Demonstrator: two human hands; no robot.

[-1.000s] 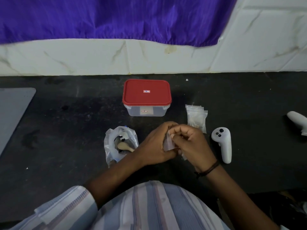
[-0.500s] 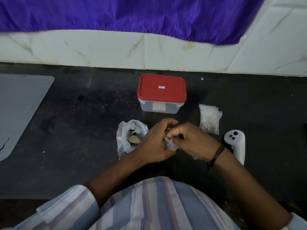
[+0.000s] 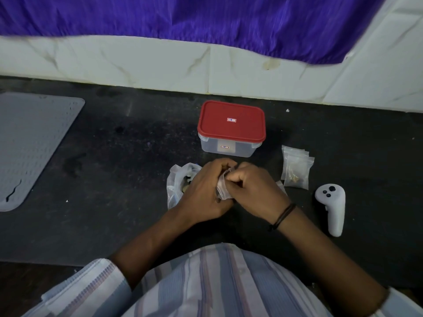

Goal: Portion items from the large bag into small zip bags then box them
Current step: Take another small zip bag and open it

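Note:
My left hand (image 3: 203,191) and my right hand (image 3: 254,188) meet over the dark counter, both pinching one small clear zip bag (image 3: 223,189) between them. What is inside it is hidden by my fingers. Just left of my left hand lies the large clear bag (image 3: 175,184), open, with a few small items showing inside. Behind my hands stands a clear plastic box with a red lid (image 3: 231,124), closed. To the right lies a pile of small zip bags (image 3: 296,168), some with small brownish items inside.
A white hand controller (image 3: 332,207) lies on the counter at the right. A grey perforated mat (image 3: 29,143) covers the far left. A white tiled wall (image 3: 160,62) and purple cloth (image 3: 206,17) bound the back.
The camera has swung left, so everything has shifted right in view. My hands stay together on the small zip bag, working its top edge.

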